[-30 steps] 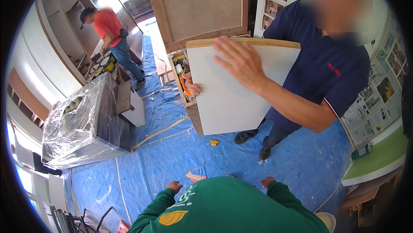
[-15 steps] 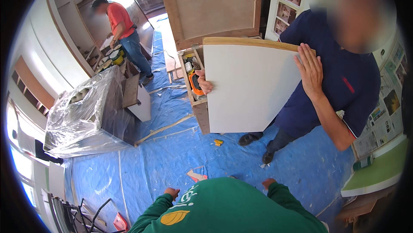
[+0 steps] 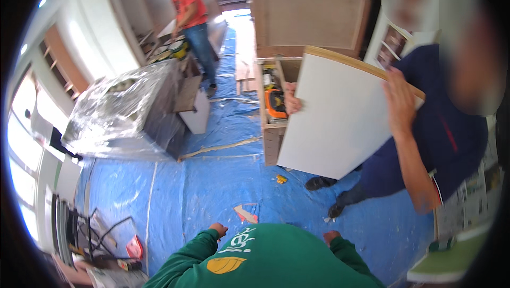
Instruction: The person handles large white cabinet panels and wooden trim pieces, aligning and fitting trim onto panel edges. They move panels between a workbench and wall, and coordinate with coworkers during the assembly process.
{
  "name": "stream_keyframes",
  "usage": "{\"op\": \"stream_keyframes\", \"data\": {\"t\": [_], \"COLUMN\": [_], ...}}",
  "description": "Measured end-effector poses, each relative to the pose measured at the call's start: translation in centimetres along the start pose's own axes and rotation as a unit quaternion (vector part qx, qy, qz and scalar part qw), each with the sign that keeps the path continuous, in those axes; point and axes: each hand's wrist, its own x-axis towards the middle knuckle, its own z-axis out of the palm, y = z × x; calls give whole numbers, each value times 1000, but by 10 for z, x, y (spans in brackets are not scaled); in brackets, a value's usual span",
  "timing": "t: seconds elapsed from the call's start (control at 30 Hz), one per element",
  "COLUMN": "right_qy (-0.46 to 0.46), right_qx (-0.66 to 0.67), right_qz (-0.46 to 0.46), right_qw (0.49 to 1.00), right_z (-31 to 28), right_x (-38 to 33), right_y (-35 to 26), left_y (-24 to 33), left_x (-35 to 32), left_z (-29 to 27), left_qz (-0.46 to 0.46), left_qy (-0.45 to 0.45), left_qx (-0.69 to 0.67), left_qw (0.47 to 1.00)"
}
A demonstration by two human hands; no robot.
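1. Your left hand [image 3: 218, 229] hangs beside your green top [image 3: 289, 259], over the blue sheeting [image 3: 207, 192]. Nothing seen in it; too small in view to tell how far the fingers are spread.
2. Your right hand [image 3: 332, 236] hangs at the other side, half hidden by the sleeve. Finger spread cannot be told; nothing seen in it.
3. Nearest your left hand in view: a flat, pale and red piece [image 3: 246, 213], lying on the sheeting ahead of you.
4. White panel [image 3: 340, 112] is ahead and to your right, tilted, its wood-coloured edge uppermost. A co-worker in dark blue [image 3: 451, 134] grips its left side with one hand [image 3: 291, 98]; the other hand [image 3: 399, 102] lies against the upper edge.
5. Just left of the panel, a wooden box [image 3: 271, 149] with an orange-and-black tool [image 3: 275, 103] in it. Small yellow item [image 3: 281, 179] on the sheeting below.
6. Farther left, a plastic-wrapped unit [image 3: 125, 112]; beyond it a second person in red [image 3: 188, 5] stands bent over some containers [image 3: 178, 50].
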Motion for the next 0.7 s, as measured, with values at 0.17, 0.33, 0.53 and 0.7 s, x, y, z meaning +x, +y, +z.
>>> {"op": "stream_keyframes", "data": {"t": [0.17, 0.33, 0.53, 0.7], "right_qy": [-69, -39, -43, -79], "right_qx": [85, -94, -126, -196], "right_qz": [-28, -108, -78, -143], "right_qw": [994, 989, 988, 967], "right_z": [-30, 0, 38, 4], "right_x": [-13, -7, 30, 37], "right_y": [4, 23, 52, 31], "left_y": [-6, -18, -23, -28], "left_x": [2, 6, 1, 0], "left_z": [1, 4, 13, 16], "left_qz": [-49, -24, 38, 15], "left_qy": [16, 32, 115, 115], "left_qx": [-14, 82, 75, 44], "left_qw": [999, 996, 990, 992]}}
